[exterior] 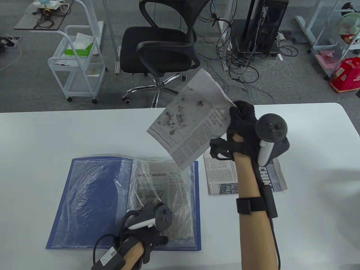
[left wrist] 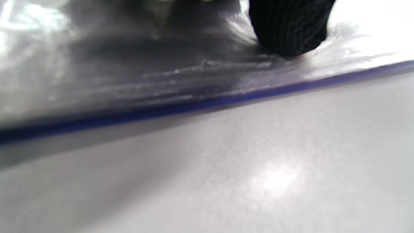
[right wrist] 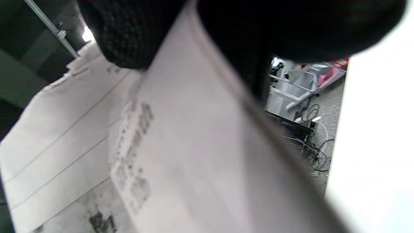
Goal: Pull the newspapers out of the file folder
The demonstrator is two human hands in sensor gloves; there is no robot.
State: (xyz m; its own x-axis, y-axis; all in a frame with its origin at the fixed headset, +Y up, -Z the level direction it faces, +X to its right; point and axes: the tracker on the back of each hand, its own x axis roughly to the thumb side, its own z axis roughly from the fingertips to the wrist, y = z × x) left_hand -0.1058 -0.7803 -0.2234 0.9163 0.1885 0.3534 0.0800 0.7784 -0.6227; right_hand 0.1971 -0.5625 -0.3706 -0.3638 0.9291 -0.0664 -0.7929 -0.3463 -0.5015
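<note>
A blue file folder (exterior: 84, 202) lies open on the white table (exterior: 42, 135). Its right page is a clear sleeve with a newspaper (exterior: 157, 185) inside. My left hand (exterior: 152, 236) presses on the lower part of that sleeve; a gloved fingertip (left wrist: 288, 29) rests on the plastic just inside the folder's blue edge (left wrist: 207, 103). My right hand (exterior: 239, 118) pinches a folded newspaper (exterior: 194, 123) by its right edge and holds it in the air above the folder's top right corner. The paper (right wrist: 181, 155) fills the right wrist view, gripped between gloved fingers (right wrist: 129, 35).
Another folded newspaper (exterior: 222, 174) lies on the table right of the folder, partly under my right forearm. Beyond the table's far edge stand a black office chair (exterior: 160, 50), a white cart (exterior: 78, 62) and tangled cables (exterior: 242, 62).
</note>
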